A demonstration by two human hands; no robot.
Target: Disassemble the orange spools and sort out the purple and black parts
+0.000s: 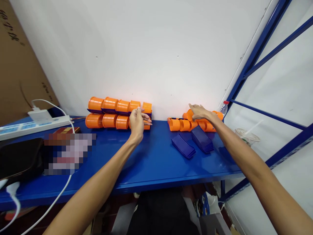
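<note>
My left hand [138, 124] is in front of the right end of two stacked rows of orange cups [94, 120], its fingers apart and nothing visibly held. The cups lie on their sides, with a dark blue strip [122, 112] between the rows. To the right, my right hand [200, 112] is closed at an orange cup [188, 115], fingers over its top. Around it lie more orange cups [174, 125] in a row, partly hidden by my hand and forearm. Two stacks of dark blue plates [183, 146] rest on the table just in front.
The blue table [151, 163] meets a white wall. At left are a power strip [56, 122], a black case [22, 156], white cables and a cardboard box [22, 55]. At right stand a red-capped bottle [224, 107], a plastic cup with a straw [246, 135] and blue frame bars.
</note>
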